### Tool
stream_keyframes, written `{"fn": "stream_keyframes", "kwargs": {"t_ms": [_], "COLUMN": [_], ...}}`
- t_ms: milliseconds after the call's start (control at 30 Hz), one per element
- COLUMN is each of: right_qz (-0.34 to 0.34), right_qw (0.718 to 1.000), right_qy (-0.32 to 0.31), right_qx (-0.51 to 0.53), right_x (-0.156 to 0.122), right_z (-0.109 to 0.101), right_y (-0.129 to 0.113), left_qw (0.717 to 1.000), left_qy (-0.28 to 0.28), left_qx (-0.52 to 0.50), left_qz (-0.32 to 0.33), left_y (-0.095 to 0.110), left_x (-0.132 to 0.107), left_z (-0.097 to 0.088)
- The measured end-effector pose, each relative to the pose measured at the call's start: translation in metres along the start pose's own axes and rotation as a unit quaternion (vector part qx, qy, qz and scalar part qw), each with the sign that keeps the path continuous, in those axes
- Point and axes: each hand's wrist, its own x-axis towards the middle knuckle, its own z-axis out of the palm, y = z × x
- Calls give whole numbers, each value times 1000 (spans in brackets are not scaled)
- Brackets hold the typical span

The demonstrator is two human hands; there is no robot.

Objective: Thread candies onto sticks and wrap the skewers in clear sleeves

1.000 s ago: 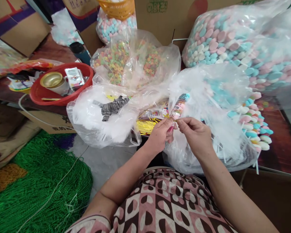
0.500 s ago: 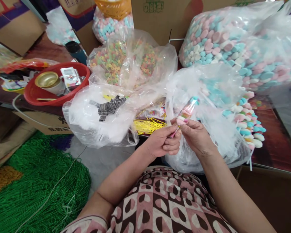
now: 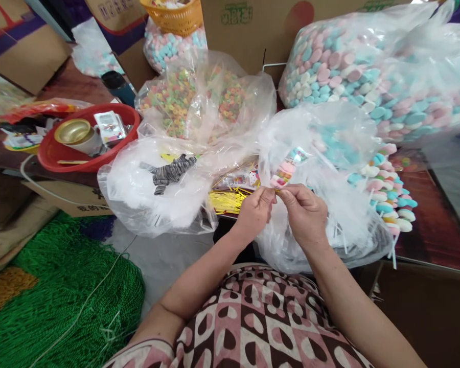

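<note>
A wrapped marshmallow candy stick (image 3: 285, 173), pink and white in a clear printed sleeve, points up and away just beyond my fingertips. My left hand (image 3: 254, 213) is closed in a pinch at its lower end, fingers curled in. Against it, my right hand (image 3: 307, 213) pinches with thumb and forefinger at the sleeve's neck. A small bit of yellow twist tie (image 3: 278, 191) shows between the two thumbs; its ends are hidden. Left of my left hand lies a bunch of yellow twist ties (image 3: 226, 201). Under my hands spreads a clear plastic bag (image 3: 341, 214) with white sticks.
Candy skewers (image 3: 393, 189) stick out at right. Behind stand a bag of marshmallows (image 3: 329, 66) and a bag of ring candies (image 3: 176, 105). A red basin (image 3: 57, 161) sits at left, near a plastic bag with grey-striped pieces (image 3: 172, 171). Green cord (image 3: 72, 286) is piled lower left.
My hands have drawn level, thumb tips together at the neck of the sleeve. The candy stick has shifted slightly down and left. My left fingers have curled in, hiding the lower end.
</note>
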Motion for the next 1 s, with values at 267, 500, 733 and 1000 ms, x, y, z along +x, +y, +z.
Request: {"fn": "stream_keyframes", "kwargs": {"t_ms": [267, 500, 733, 1000], "right_qz": [56, -37, -112, -133], "right_qw": [997, 996, 984, 987], "right_qy": [-56, -71, 7, 2], "right_qx": [24, -49, -140, -94], "right_x": [9, 11, 28, 28], "right_z": [-10, -14, -17, -18], "right_y": [-13, -37, -47, -71], "left_qw": [969, 981, 953, 989], "left_qy": [-24, -126, -146, -90], "left_qx": [232, -100, -45, 85], "left_qz": [75, 106, 263, 76], "left_y": [9, 33, 64, 61], "left_x": [-2, 7, -15, -9], "left_z": [-10, -15, -30, -21]}}
